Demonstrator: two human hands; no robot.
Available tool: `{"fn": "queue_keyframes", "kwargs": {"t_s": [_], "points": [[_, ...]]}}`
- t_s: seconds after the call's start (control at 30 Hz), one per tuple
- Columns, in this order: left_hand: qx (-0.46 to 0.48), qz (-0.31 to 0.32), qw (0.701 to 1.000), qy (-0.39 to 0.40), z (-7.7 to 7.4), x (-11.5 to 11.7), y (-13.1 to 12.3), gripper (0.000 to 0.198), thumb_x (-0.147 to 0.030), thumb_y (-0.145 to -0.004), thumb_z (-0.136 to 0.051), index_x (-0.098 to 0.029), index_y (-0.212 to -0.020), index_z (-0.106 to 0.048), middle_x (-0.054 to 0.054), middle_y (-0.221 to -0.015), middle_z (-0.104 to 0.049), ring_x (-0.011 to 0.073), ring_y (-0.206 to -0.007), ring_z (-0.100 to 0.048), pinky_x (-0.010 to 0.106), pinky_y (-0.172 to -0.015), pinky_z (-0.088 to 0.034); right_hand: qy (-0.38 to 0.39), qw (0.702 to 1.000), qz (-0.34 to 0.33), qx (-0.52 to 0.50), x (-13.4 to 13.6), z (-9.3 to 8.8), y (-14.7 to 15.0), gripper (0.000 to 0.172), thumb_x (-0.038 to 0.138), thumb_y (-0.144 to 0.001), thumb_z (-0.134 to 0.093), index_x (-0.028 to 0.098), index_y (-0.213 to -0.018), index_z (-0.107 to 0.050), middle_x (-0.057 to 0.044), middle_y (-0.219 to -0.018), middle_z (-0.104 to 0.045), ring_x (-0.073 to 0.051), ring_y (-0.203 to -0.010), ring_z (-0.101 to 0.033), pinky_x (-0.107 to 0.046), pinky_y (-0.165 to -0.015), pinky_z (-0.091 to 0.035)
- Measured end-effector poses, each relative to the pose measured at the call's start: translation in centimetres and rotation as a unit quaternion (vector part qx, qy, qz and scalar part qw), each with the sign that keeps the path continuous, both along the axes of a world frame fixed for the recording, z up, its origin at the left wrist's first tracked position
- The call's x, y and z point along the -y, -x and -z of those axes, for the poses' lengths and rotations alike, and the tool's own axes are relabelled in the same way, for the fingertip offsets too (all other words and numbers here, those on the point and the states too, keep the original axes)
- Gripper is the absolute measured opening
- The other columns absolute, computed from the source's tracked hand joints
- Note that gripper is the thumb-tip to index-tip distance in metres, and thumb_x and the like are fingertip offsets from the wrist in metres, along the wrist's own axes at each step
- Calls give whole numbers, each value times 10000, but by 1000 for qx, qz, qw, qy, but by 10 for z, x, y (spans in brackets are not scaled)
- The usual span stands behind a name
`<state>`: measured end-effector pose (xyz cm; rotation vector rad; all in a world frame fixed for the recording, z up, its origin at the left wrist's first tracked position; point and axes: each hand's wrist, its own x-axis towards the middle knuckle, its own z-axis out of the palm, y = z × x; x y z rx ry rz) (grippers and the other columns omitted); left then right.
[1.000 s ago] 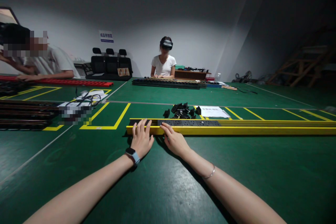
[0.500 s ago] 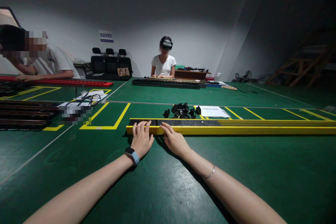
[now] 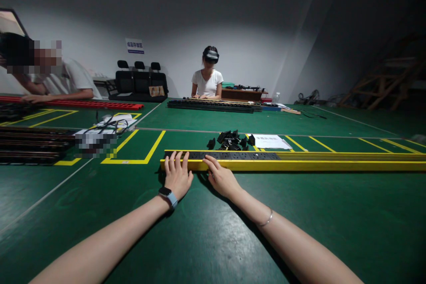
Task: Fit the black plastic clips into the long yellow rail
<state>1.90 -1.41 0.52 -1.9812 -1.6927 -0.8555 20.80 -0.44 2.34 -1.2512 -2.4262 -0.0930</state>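
A long yellow channel (image 3: pixel 299 166) lies across the green table, running out past the right edge of view. Black socket blocks with pin holes (image 3: pixel 233 155) sit in a row in its left part. My left hand (image 3: pixel 177 176) rests over the channel's left end, fingers spread and tips on the black block there; its thumb stays outside the front wall. Just to the right, my right hand (image 3: pixel 222 177) grips the front wall, index finger over its top edge and the other fingers curled in front. The undersides of both hands are hidden.
Behind the channel lie a pile of small black parts (image 3: pixel 229 140) and a printed paper sheet (image 3: pixel 271 141). Dark rails (image 3: pixel 33 146) and cables (image 3: pixel 101 126) are at left. Two people sit across the table, one beside a red rail (image 3: pixel 116 105).
My left hand has shifted slightly left along the channel, its fingers a little farther apart. My right hand and the channel look almost unmoved.
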Motion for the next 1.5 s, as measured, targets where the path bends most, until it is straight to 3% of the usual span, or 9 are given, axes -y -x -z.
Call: {"fn": "queue_keyframes", "kwargs": {"t_s": [0.13,0.33,0.6,1.07,1.17,1.23,1.37,1.43,1.5], "points": [[-8,-17,1000,8,-1,1,0,597,-260,-794,-526,-127,-1364,-411,192,-1369,-415,370,-1304,-323,596,-1082,-177,-2,1000,-3,-2,0,0,0,547,135,-864,-374,217,-1404,-335,-75,-1495,-318,-188,-1050,-615,-301,-807,-546],[-28,29,999,18,-4,2,0,575,-235,-815,-501,-139,-1372,-398,182,-1377,-412,324,-1291,-352,525,-1077,-239,-6,1000,-6,-8,-1,2,0,543,132,-865,-381,216,-1399,-339,-73,-1493,-321,-189,-1057,-611,-310,-820,-545],[-15,12,1000,12,-2,1,0,587,-236,-801,-512,-148,-1369,-391,168,-1386,-412,327,-1254,-380,535,-1081,-224,-6,1000,-3,-7,-1,2,1,540,136,-868,-384,221,-1400,-340,-75,-1490,-327,-189,-1035,-622,-311,-814,-549],[3,118,993,23,-8,4,-3,573,-221,-810,-515,-175,-1360,-363,136,-1329,-457,278,-1235,-415,500,-1101,-227,-6,1000,-8,-11,-1,3,0,538,137,-867,-402,222,-1394,-341,-81,-1482,-337,-186,-1050,-611,-306,-809,-547],[48,115,992,0,-9,1,-3,578,-251,-822,-526,-177,-1365,-342,140,-1351,-429,274,-1267,-391,490,-1107,-228,-18,1000,-6,-18,0,6,1,519,161,-878,-395,230,-1391,-345,-87,-1476,-338,-183,-1007,-621,-288,-742,-554],[127,74,988,-48,-12,-7,3,577,-287,-835,-529,-156,-1361,-331,155,-1366,-400,272,-1290,-362,475,-1107,-240,-34,998,11,-42,0,4,-3,483,195,-894,-386,236,-1375,-369,-93,-1460,-353,-169,-913,-638,-274,-674,-548],[349,-21,925,-146,-17,-38,39,490,-321,-865,-496,-102,-1292,-395,170,-1332,-408,252,-1283,-350,414,-1112,-250,-99,977,124,-141,-17,-19,-29,424,268,-917,-358,217,-1332,-423,-120,-1350,-445,-187,-897,-615,-291,-690,-519],[474,-31,874,-104,-15,-54,61,462,-320,-885,-453,-87,-1282,-409,169,-1357,-384,233,-1255,-383,371,-1095,-281,-105,956,223,-158,-39,-38,-52,422,282,-911,-354,179,-1309,-448,-147,-1279,-488,-236,-1027,-569,-334,-793,-491],[560,-19,828,-40,-8,-67,78,422,-325,-909,-391,-78,-1247,-451,163,-1347,-421,227,-1226,-421,376,-1083,-298,-23,944,314,-97,-65,-56,-75,407,286,-902,-365,142,-1255,-507,-168,-1241,-522,-260,-1135,-510,-354,-905,-429]]}}
